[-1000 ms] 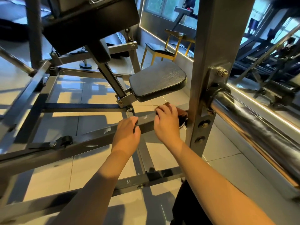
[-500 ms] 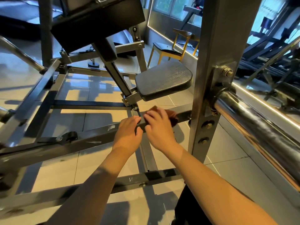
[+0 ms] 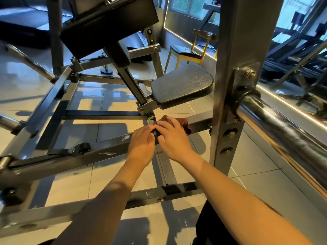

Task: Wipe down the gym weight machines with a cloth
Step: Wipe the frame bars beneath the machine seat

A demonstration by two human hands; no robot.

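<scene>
A grey steel weight machine fills the view, with a slanted frame bar (image 3: 99, 153) running from lower left to the upright post (image 3: 228, 85). My right hand (image 3: 172, 137) holds a brown cloth (image 3: 184, 123) down on this bar, fingers curled over it. Only the cloth's far edge shows past my fingers. My left hand (image 3: 141, 144) grips the same bar just left of the right hand, the two hands touching. A black padded seat (image 3: 182, 86) sits just above and behind the cloth.
A thick chrome bar (image 3: 286, 138) juts out from the upright post on the right. A large black pad (image 3: 106, 23) hangs overhead at top centre. A yellow-legged chair (image 3: 187, 52) stands by the far wall. Glossy floor tiles (image 3: 254, 156) lie below the frame.
My right hand has slid the cloth leftward along the bar, away from the upright post, until it meets my left hand. The left hand kept its grip on the bar.
</scene>
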